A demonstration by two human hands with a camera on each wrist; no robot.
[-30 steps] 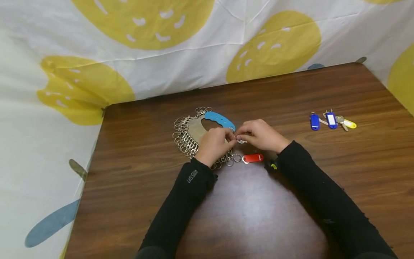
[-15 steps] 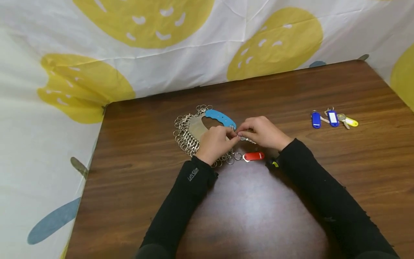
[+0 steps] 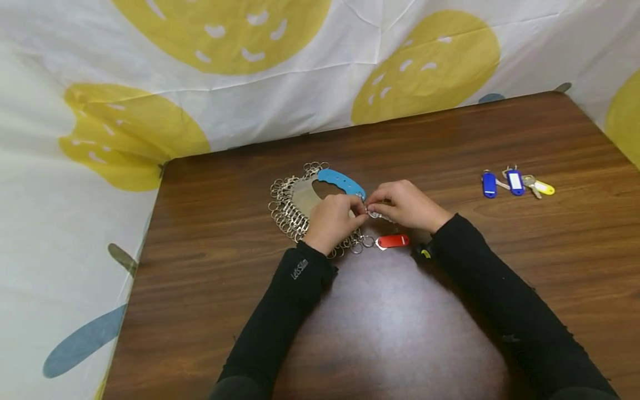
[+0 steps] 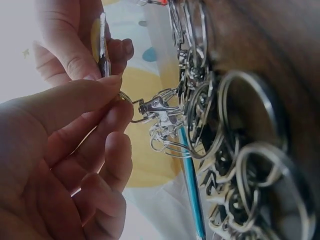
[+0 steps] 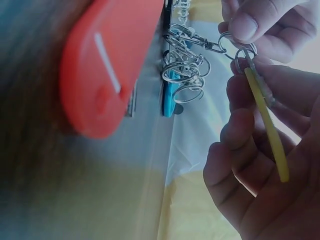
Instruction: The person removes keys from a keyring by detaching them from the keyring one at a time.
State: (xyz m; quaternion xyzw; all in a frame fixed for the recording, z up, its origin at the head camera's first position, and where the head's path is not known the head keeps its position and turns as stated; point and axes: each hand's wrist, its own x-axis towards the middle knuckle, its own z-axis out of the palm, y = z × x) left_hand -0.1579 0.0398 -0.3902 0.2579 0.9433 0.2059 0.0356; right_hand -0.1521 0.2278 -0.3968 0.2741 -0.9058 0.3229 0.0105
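A metal key ring holder with a blue handle lies on the table, its edge lined with several clasps and split rings. My left hand pinches one split ring, which hangs from a clasp on the holder. Close against it, my right hand pinches a key and its small ring, with a yellow tag lying along the palm. The two rings meet between the fingertips; whether they are linked is unclear. A red key tag lies beside the holder's near end.
On the right of the wooden table lie two blue key tags and a yellow key tag with keys. A patterned white cloth hangs behind and at the sides.
The fingertips shift slightly at the rings, and the key under my right hand shows a little differently. Both hands stay by the holder; the other tags have not moved.
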